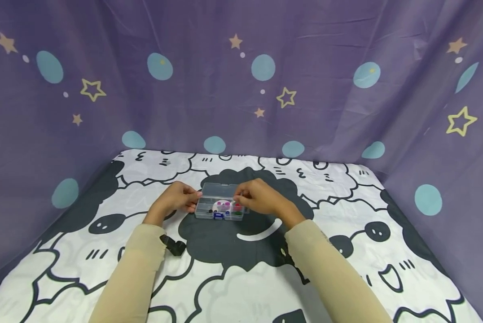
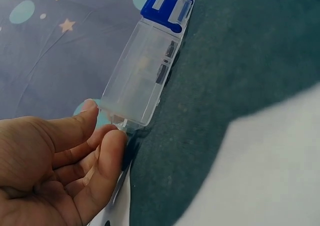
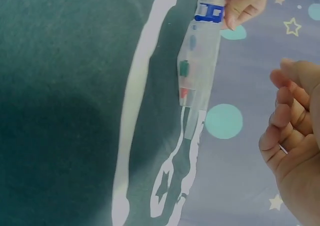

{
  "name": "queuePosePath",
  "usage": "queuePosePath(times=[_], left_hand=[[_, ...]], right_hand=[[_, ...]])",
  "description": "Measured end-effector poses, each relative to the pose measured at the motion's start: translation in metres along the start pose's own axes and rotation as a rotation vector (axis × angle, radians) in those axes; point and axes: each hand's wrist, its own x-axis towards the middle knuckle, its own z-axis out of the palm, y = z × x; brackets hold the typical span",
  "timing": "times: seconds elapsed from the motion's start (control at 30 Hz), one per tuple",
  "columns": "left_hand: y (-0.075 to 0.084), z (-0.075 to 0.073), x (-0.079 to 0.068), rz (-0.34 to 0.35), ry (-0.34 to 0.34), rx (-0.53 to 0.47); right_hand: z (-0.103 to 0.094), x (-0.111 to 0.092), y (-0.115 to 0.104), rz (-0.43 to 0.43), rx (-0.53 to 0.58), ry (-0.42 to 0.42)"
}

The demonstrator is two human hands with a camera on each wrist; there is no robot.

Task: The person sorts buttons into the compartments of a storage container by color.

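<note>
A clear plastic compartment box lies on the cloth with its see-through lid raised at the back and a blue latch in front. Small pink, red, green and dark pieces show inside; their kind is too small to tell. My left hand pinches the box's left end between thumb and fingers, also plain in the left wrist view. Above the box's right part is my right hand, fingers curled and thumb near the index fingertip. Whether a small piece sits between those fingertips cannot be seen.
A white cloth printed with dark cartoon sheep covers the surface. Purple curtains with stars and blue ovals hang behind and at both sides. A black strap shows by the left sleeve.
</note>
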Motion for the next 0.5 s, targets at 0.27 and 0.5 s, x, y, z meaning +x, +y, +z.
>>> queuePosePath(times=[0.27,0.5], left_hand=[[0.005,-0.003,-0.012,0.059,0.106,0.169],[0.028,0.012,-0.028,0.202,0.221,0.483]], right_hand=[[-0.007,-0.016,-0.006,0.071,-0.033,0.155],[-0.009,-0.037,-0.005,0.21,-0.164,0.242]])
